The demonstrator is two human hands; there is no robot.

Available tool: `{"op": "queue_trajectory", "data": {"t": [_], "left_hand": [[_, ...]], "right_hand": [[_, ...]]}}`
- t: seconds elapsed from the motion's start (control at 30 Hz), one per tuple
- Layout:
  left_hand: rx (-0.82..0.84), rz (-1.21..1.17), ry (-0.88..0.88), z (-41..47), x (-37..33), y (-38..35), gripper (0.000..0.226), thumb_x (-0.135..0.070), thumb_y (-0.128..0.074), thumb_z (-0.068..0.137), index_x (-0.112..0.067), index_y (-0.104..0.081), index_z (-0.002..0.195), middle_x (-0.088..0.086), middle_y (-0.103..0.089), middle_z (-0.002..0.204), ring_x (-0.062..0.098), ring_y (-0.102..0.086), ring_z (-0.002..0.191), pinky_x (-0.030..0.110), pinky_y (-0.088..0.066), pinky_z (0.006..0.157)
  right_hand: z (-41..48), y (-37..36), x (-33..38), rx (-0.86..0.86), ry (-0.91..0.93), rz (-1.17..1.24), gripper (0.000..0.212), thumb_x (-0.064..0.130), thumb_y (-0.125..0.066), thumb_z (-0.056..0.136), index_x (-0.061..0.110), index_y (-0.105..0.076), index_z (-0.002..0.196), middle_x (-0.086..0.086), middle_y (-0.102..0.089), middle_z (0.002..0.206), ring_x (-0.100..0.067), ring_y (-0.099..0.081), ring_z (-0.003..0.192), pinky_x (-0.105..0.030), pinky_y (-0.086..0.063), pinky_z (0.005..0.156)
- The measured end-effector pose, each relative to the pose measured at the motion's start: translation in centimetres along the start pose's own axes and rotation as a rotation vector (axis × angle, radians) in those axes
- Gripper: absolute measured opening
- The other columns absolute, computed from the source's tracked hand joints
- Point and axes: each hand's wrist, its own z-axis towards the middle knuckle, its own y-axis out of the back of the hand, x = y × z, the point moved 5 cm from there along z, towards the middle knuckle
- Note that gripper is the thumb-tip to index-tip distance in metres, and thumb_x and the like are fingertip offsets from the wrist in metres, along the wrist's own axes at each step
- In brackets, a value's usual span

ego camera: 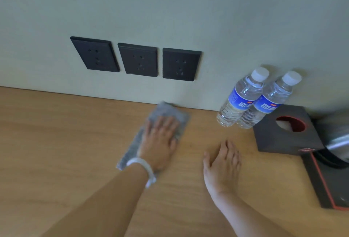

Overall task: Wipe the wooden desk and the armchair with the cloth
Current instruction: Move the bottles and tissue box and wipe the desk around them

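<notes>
You're pressing your left hand (pixel 160 138) flat on the grey cloth (pixel 164 109), fingers straight and spread, palm down, not curling round anything. The cloth is lying as a long folded strip on the wooden desk (pixel 66 133), with its far end touching the wall (pixel 188 10) at the desk's back edge and its near end showing beside your wrist. A white bracelet (pixel 143 167) is sitting on that wrist. Your right hand (pixel 222 163) is resting open on the bare wood just right of the cloth, fingers straight, holding nothing (and not touching the cloth). Two water bottles (pixel 239 99) with blue labels and white caps are standing side by side, touching each other, near the wall right of your hands. A dark tissue box (pixel 273 138) with a round red-rimmed hole is sitting just beside them. A black tray (pixel 321 185) with a red edge is sitting at the far right, carrying something shiny (too blurred to tell). Three black sockets (pixel 138 60) are showing in a row on the wall above the cloth.
</notes>
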Motion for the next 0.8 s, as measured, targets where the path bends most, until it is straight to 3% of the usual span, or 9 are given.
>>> {"op": "queue_trajectory", "data": {"t": [0.1, 0.17, 0.23, 0.4, 0.57, 0.67, 0.8], "left_hand": [[-0.045, -0.06, 0.339, 0.6, 6.0, 0.2, 0.059, -0.045, -0.017, 0.098, -0.03, -0.009, 0.154, -0.008, -0.007, 0.162, 0.02, 0.001, 0.15, 0.051, 0.003, 0.12], [-0.048, -0.066, 0.4, -0.6, 5.5, 0.0, 0.059, -0.042, -0.012, 0.098, -0.029, -0.001, 0.154, -0.009, 0.0, 0.162, 0.022, 0.004, 0.149, 0.052, 0.006, 0.119], [-0.025, -0.03, 0.296, -1.5, 1.8, -0.3, 0.059, -0.039, -0.008, 0.097, -0.028, 0.003, 0.154, -0.009, 0.002, 0.162, 0.023, 0.005, 0.149, 0.054, 0.004, 0.119], [0.075, 0.046, -0.174, 0.9, -7.1, -0.9, 0.059, -0.04, -0.005, 0.097, -0.03, 0.008, 0.153, -0.013, 0.006, 0.161, 0.023, 0.013, 0.148, 0.055, 0.007, 0.117], [0.064, 0.038, -0.304, 5.3, -8.2, -0.3, 0.055, -0.042, -0.014, 0.1, -0.032, -0.006, 0.154, -0.012, -0.007, 0.162, 0.018, 0.0, 0.149, 0.048, 0.003, 0.12], [0.021, 0.009, -0.108, 4.7, -3.8, 0.5, 0.057, -0.045, -0.013, 0.098, -0.03, -0.014, 0.153, -0.007, -0.021, 0.16, 0.02, -0.012, 0.148, 0.048, -0.003, 0.12], [-0.063, -0.073, 0.318, -1.5, 7.1, 0.8, 0.057, -0.043, -0.013, 0.098, -0.03, -0.013, 0.154, -0.007, -0.014, 0.161, 0.02, -0.006, 0.149, 0.048, -0.002, 0.121]], "right_hand": [[0.1, -0.3, -0.1, 0.004, -0.001, -0.031, 0.069, 0.04, -0.058, 0.089, -0.003, -0.042, 0.14, -0.02, -0.038, 0.149, -0.033, -0.031, 0.14, -0.047, -0.018, 0.119], [0.1, -0.3, 0.2, 0.009, -0.011, -0.038, 0.068, 0.04, -0.058, 0.089, -0.003, -0.042, 0.14, -0.02, -0.038, 0.149, -0.033, -0.031, 0.14, -0.047, -0.018, 0.118], [0.0, -0.2, 0.5, 0.021, -0.017, -0.044, 0.068, 0.038, -0.059, 0.088, -0.003, -0.043, 0.139, -0.02, -0.038, 0.149, -0.034, -0.031, 0.139, -0.047, -0.017, 0.119], [0.1, -0.1, 0.6, 0.046, -0.03, -0.072, 0.069, 0.037, -0.059, 0.087, -0.002, -0.042, 0.141, -0.019, -0.036, 0.15, -0.033, -0.031, 0.14, -0.047, -0.016, 0.119], [0.2, -0.3, 0.3, 0.032, -0.012, -0.079, 0.069, 0.039, -0.056, 0.087, -0.001, -0.041, 0.141, -0.019, -0.035, 0.151, -0.032, -0.03, 0.141, -0.046, -0.015, 0.119], [0.2, -0.3, 0.1, 0.047, 0.001, -0.091, 0.067, 0.042, -0.049, 0.091, 0.0, -0.038, 0.142, -0.018, -0.033, 0.152, -0.031, -0.025, 0.142, -0.044, -0.011, 0.12], [0.1, -0.2, 0.0, 0.062, 0.003, -0.071, 0.066, 0.04, -0.05, 0.092, -0.001, -0.037, 0.142, -0.019, -0.031, 0.153, -0.032, -0.023, 0.143, -0.045, -0.009, 0.12]]}}
